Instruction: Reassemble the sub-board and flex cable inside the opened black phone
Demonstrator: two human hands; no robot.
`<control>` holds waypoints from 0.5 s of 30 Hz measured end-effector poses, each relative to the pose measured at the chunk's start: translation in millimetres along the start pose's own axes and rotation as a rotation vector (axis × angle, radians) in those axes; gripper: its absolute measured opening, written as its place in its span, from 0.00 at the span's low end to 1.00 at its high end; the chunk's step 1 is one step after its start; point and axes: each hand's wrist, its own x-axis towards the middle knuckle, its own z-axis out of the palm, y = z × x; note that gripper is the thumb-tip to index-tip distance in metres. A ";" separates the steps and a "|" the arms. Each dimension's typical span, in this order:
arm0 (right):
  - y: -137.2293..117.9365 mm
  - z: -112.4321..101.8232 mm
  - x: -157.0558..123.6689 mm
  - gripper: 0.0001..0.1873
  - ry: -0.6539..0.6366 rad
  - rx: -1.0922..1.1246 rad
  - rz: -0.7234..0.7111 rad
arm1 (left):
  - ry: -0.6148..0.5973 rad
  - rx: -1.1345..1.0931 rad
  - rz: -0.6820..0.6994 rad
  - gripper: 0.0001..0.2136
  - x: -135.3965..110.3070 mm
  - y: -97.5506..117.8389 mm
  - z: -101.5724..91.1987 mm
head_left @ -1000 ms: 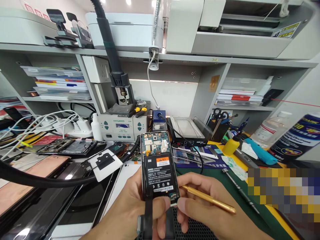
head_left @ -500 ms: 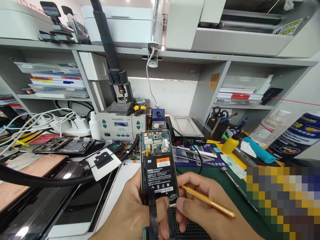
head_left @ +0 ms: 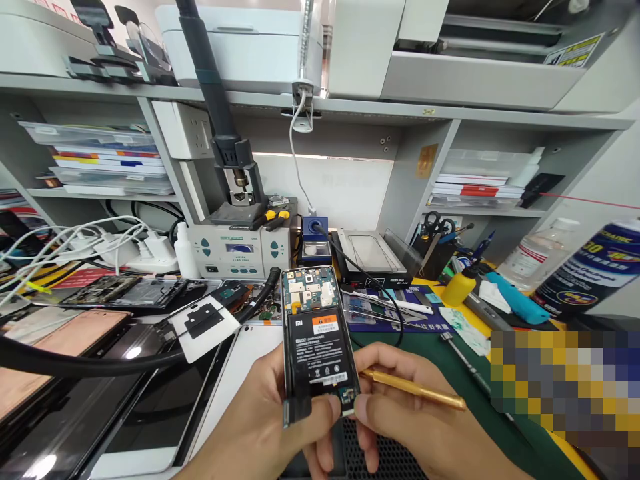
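dark strip (head_left: pixel 299 409) has its free end raised since the earlier frame, beside the lower left edge of the phone (head_left: pixel 320 337); left hand (head_left: pixel 264 403) clamps the phone above a perforated mat (head_left: pixel 393 460); right hand (head_left: pixel 400 419) grips a golden tool (head_left: pixel 415 389), thumb at the phone's lower corner.

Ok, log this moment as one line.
left hand: holding opened phone | right hand: holding gold-coloured tool, at phone's lower corner | battery: in phone | circuit board: exposed
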 end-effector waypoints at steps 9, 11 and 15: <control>6.0 -5.6 2.8 0.08 -0.042 -0.031 -0.005 | 0.029 -0.027 -0.041 0.14 4.8 -5.9 1.4; 0.0 -3.4 1.7 0.11 -0.049 -0.036 0.009 | 0.022 -0.044 -0.053 0.14 4.1 -4.7 1.8; -7.9 -1.4 0.7 0.12 -0.053 -0.051 0.030 | 0.048 -0.065 -0.110 0.12 1.4 -2.1 0.8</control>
